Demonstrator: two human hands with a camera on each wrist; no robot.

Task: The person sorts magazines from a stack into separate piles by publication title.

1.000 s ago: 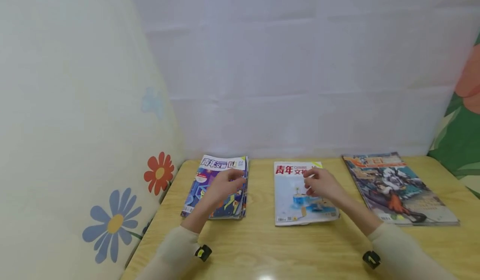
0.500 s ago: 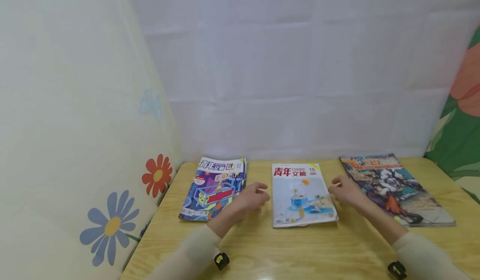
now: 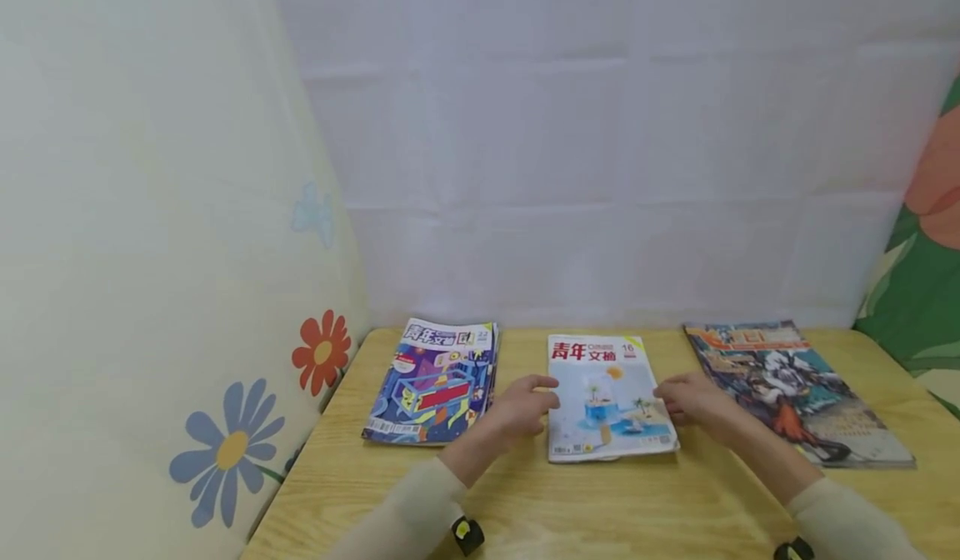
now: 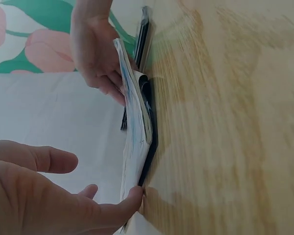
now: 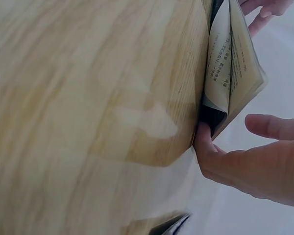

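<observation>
A magazine (image 3: 611, 402) with a white and pale-blue cover and red title lies in the middle of the wooden table. My left hand (image 3: 523, 406) is at its left edge; in the left wrist view a fingertip (image 4: 135, 194) reaches the edge low by the table, the thumb held apart. At the right edge is my right hand (image 3: 693, 406). The right wrist view shows one of its fingers (image 5: 204, 137) at the magazine's underside, the thumb raised off the cover. Loose inner pages (image 5: 218, 73) curl out along that side.
To the left lies a stack of magazines (image 3: 431, 385) with a purple cover on top. A larger magazine (image 3: 795, 397) with a dark illustrated cover lies to the right. A white cloth (image 3: 600, 210) hangs behind the table (image 3: 570, 510), and a flowered wall panel (image 3: 225, 252) stands at left.
My hands came down from over the left and middle magazines to either side of the middle one, then closed in on its left and right edges. The magazines stay in place.
</observation>
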